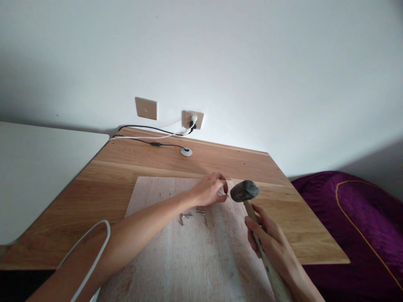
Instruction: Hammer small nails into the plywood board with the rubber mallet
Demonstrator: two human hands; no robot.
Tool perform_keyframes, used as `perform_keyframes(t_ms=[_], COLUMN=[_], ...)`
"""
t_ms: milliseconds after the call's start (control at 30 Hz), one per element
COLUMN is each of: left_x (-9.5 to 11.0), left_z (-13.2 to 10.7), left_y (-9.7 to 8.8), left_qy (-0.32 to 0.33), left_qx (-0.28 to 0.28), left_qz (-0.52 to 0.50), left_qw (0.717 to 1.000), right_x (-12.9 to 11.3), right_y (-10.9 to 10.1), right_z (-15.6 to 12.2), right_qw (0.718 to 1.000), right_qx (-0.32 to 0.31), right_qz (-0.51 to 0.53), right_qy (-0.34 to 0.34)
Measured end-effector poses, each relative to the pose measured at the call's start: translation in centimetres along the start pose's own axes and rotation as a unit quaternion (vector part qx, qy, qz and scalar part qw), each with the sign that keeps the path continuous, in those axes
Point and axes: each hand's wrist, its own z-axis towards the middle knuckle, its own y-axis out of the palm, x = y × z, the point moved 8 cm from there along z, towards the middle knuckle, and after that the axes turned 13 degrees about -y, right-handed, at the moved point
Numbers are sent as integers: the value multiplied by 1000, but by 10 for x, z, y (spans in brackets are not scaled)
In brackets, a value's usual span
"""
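A pale wooden board (176,256) lies on the wooden table. Near its far right corner my left hand (211,188) pinches a thin nail (227,195) between thumb and fingers. My right hand (267,230) is wrapped round the wooden handle of a hammer (244,191). The hammer's dark head is raised just right of the nail, apart from it. Several loose silvery nails (200,211) lie on the board below my left wrist. Two small dark spots (165,194) show toward the board's far left corner; I cannot tell what they are.
The wooden table (151,161) meets a white wall. Black and white cables (147,137) run across its back to a wall socket (192,119), past a round cable grommet (186,152). A white panel (40,176) stands at left, purple fabric (355,218) at right. A white cord (97,256) crosses my left forearm.
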Motion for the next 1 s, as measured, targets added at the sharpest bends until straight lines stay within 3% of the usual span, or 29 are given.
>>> perform_keyframes(t_ms=[367,533,1000], left_x=[2,2,7], left_z=[0,0,-2], left_y=[-1,4,1], left_qy=[-8,0,5], left_qx=[5,-28,-36], left_qz=[30,1,4], left_qw=[1000,1000,999], right_x=[7,8,-4], right_y=[0,1,6], right_z=[-1,-1,1], right_qw=[1000,1000,1000], right_qx=[5,-1,-10], right_qz=[4,11,0], right_qy=[7,-6,11])
